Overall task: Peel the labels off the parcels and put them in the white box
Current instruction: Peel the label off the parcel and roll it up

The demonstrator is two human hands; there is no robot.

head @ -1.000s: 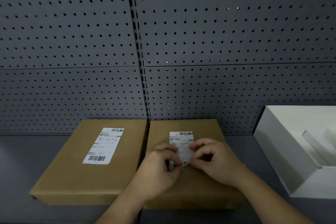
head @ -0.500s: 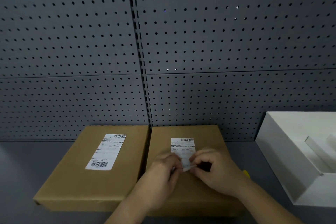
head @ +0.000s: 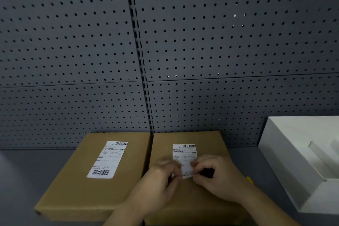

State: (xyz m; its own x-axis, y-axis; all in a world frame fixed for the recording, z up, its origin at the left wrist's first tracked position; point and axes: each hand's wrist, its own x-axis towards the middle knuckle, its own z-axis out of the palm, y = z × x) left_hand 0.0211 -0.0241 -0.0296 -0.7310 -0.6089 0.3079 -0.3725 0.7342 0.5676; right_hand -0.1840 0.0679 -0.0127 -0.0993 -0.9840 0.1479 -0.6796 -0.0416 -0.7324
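Note:
Two flat brown parcels lie side by side on the grey shelf. The left parcel [head: 73, 189] carries a white label [head: 107, 159] lying flat. The right parcel [head: 211, 143] has a white label [head: 185, 154] whose near edge is curled up off the cardboard. My left hand [head: 161, 180] and my right hand [head: 220, 176] meet at that near edge, fingertips pinching it from both sides. The label's lower part is hidden by my fingers. The white box [head: 278, 167] stands open at the right.
A grey pegboard wall [head: 165, 51] rises right behind the parcels. A small yellow object [head: 249, 179] peeks out beside my right wrist. White strips [head: 319, 154] lie inside the white box. Grey shelf surface [head: 23, 180] shows left of the parcels.
The view has tipped upward, so parcels and hands sit lower in frame. Both hands stay at the right label's near edge, which has lifted slightly more.

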